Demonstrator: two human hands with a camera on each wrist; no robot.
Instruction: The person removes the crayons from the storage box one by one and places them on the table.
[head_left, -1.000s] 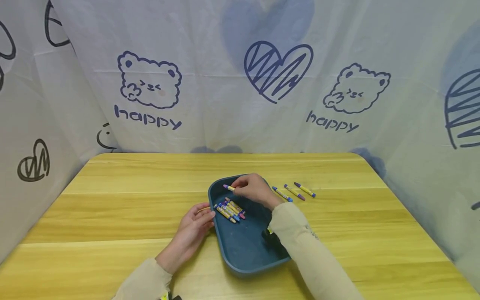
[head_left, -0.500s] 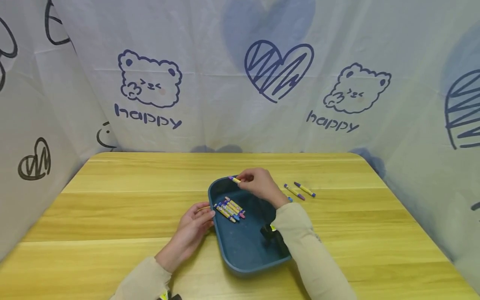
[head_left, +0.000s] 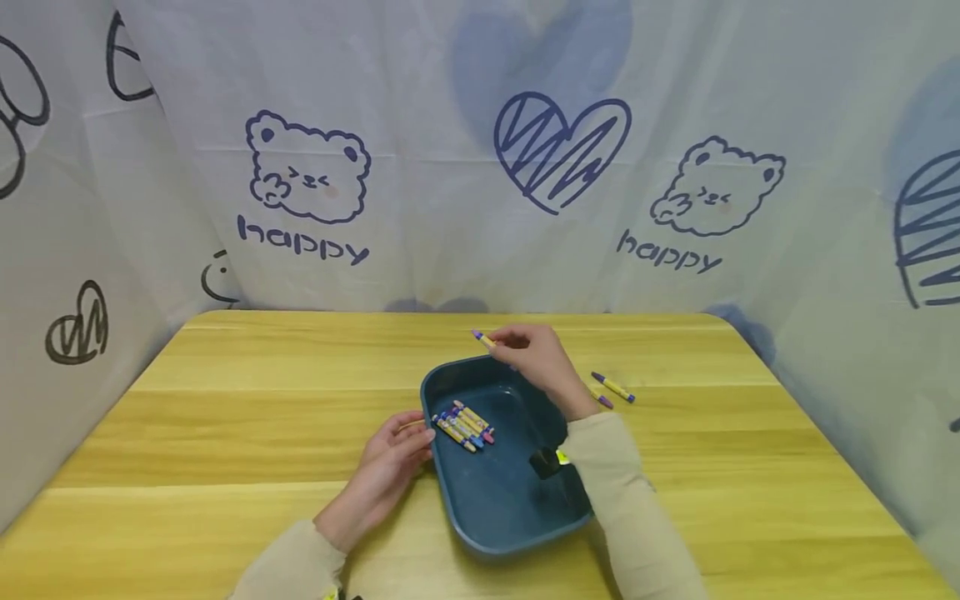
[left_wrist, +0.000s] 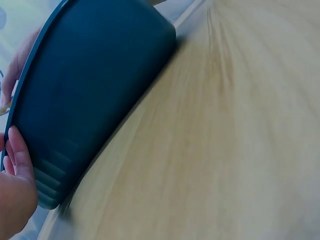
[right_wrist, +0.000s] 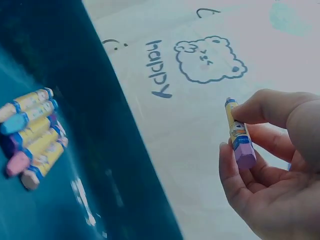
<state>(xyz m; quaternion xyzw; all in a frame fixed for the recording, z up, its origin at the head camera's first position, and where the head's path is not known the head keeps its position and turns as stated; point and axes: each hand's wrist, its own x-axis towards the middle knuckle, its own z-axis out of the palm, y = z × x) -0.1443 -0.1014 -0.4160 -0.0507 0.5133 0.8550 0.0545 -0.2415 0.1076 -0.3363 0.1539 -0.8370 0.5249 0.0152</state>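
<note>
- Because the slim, yellow paper-wrapped crayon with the blunt lavender end [right_wrist: 240, 131] looks small and waxy, it should weigh next to nothing; stiff, but likely to snap if bent.
- Paper wrapper probably gives fair friction; bare lavender wax likely slicker and apt to smear. Best hold: a light pinch around mid-barrel.
- Crayon's place: held in the air near the far rim of the deep blue, round-cornered plastic tray [head_left: 495, 521]; directly above the rim or past it, cannot tell.
- Right hand [head_left: 542, 357]: grip pinching the crayon, thumb on the wrapper, lavender end projecting free.
- Right arm reaches across the tray's right side, cream fabric sleeve [head_left: 637, 517] passing over the wall.
- Left hand [head_left: 386, 458]: grip holding the tray's left rim, a finger along the outer wall. Tray probably rigid and light, so the rim suits.
- Inside, yellow-wrapped crayons [head_left: 463, 427] lie clustered by the left wall.
- On the yellow wood-grain tabletop [head_left: 262, 417], right of the tray: a purple-tipped yellow crayon [head_left: 613, 387], another beside it partly hidden by the right wrist.
</note>
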